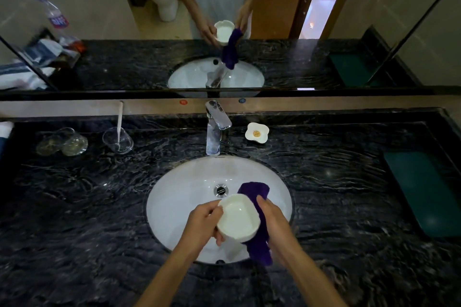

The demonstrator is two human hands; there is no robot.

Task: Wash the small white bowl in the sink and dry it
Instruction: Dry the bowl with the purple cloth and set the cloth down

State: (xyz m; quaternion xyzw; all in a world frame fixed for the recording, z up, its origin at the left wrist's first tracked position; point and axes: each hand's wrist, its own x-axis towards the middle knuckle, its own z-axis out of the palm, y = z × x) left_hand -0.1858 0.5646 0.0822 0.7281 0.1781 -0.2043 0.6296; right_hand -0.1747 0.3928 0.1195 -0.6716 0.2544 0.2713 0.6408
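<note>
Over the oval white sink (174, 197) I hold the small white bowl (238, 218), tilted with its inside facing up at me. My left hand (205, 222) grips its left rim, thumb on the edge and fingers underneath. My right hand (272, 222) presses a dark purple cloth (258, 244) against the bowl's right side and underside; the cloth's ends stick out above and hang below the bowl. No water runs from the chrome faucet (214, 129).
Dark marble counter (87, 194) surrounds the sink. A flower-shaped white dish (257, 132) sits right of the faucet. Clear glasses (117, 141) and upturned glassware (62, 143) stand at the back left. A green tray (421, 189) lies at right. The mirror behind reflects the scene.
</note>
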